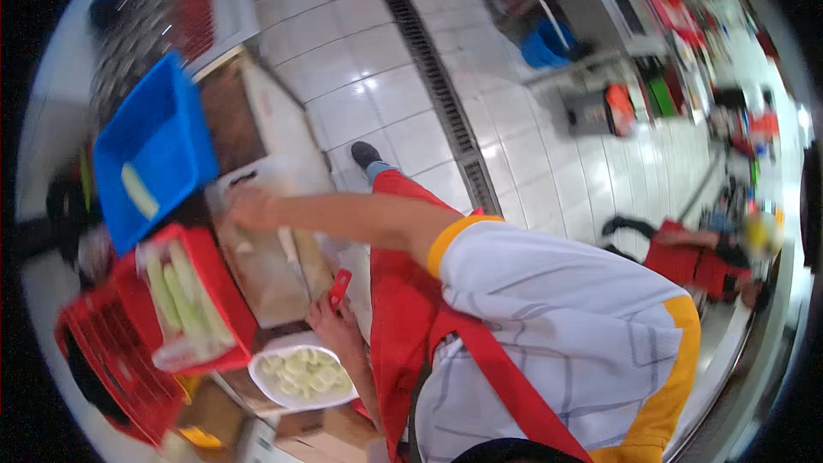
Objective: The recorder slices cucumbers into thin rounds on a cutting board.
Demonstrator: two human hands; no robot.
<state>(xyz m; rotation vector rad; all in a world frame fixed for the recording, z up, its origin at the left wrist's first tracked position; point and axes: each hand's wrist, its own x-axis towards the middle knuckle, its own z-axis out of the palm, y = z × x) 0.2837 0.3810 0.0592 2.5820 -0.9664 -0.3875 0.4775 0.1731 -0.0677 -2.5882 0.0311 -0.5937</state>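
My left hand (pixel 335 321) grips a small red-handled tool (pixel 341 287) by the near edge of a cutting board (pixel 263 289). A knife (pixel 296 263) with a pale handle lies on the board beside that hand, its blade towards my fingers. My right hand (pixel 252 207) is blurred over the far end of the board, near its handle slot; whether it holds anything does not show. A small pale piece (pixel 244 247) lies close to it. A white bowl (pixel 258 381) beside my left forearm holds many pale round vegetable slices (pixel 305 373).
A blue plastic tub (pixel 154 135) holds one pale peeled vegetable length (pixel 139 191). Long pale-green vegetables (pixel 177 296) fill a plastic-lined red bin (pixel 225 283). A red crate (pixel 116 341) stands behind it. A floor drain (pixel 424 38) crosses the tiles. Another person (pixel 691 257) is farther off.
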